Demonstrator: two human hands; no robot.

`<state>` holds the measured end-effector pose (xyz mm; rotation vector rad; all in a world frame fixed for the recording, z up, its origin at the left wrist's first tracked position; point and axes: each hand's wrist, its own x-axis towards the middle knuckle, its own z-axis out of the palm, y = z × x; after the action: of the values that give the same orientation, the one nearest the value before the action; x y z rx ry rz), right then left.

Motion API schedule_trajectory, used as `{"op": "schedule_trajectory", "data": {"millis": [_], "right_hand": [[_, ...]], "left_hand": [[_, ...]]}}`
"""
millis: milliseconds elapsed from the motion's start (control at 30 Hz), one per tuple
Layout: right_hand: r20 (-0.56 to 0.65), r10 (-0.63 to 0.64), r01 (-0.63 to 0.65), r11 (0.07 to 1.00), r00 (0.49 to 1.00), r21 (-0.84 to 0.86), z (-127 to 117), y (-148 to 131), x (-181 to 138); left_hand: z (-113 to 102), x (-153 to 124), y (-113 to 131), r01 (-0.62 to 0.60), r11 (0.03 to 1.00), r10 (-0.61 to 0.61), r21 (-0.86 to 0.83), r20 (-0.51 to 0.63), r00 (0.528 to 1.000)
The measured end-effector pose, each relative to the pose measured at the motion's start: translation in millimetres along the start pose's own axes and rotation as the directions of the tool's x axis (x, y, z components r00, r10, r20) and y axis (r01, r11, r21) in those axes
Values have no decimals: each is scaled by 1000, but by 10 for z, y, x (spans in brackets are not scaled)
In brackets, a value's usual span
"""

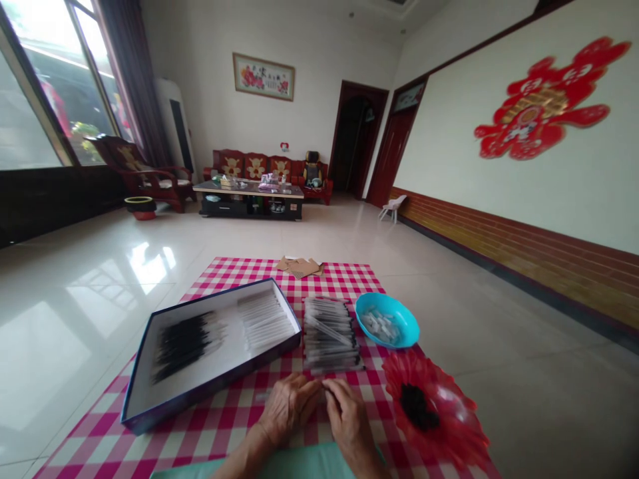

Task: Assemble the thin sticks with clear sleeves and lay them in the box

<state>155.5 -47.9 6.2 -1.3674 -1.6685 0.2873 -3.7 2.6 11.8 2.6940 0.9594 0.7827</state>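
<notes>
My left hand [292, 402] is closed around a pen, whose pale translucent end [262, 396] pokes out past the hand's left side. Close against it, my right hand [345, 409] has its thumb and fingers pinched together at the pen's other end. Whatever small part sits between those fingertips is hidden. Just beyond the hands lies a stack of clear pens with dark ends [329, 336], one lying slantwise on top. To the left, a shallow blue-edged box [219, 376] holds black-ended thin sticks like refills [182, 346] and clear pen tubes [267, 319].
A blue bowl [412, 319] of small whitish pieces stands right of the stack. Nearer is a red petal-shaped dish [462, 426] with small black parts. Cardboard scraps [302, 267] lie at the far edge of the checked tablecloth [239, 269]. Farther off stand a coffee table [249, 193] and sofa.
</notes>
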Motion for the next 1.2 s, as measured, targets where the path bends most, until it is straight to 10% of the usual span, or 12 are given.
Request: {"op": "schedule_trajectory", "data": {"millis": [300, 500, 1000, 1200], "right_hand": [[-22, 178, -173, 974, 984, 149, -23, 37, -37], [46, 550, -488, 698, 834, 524, -136, 105, -12], [126, 520, -484, 642, 845, 595, -117, 83, 8], [-56, 683, -406, 496, 729, 767, -91, 217, -27]], "left_hand": [[39, -12, -18, -7, 999, 6, -37, -12, 1000], [47, -30, -30, 30, 999, -30, -31, -11, 999], [43, -28, -17, 78, 997, -79, -24, -40, 996], [107, -23, -35, 159, 987, -156, 33, -77, 985]]}}
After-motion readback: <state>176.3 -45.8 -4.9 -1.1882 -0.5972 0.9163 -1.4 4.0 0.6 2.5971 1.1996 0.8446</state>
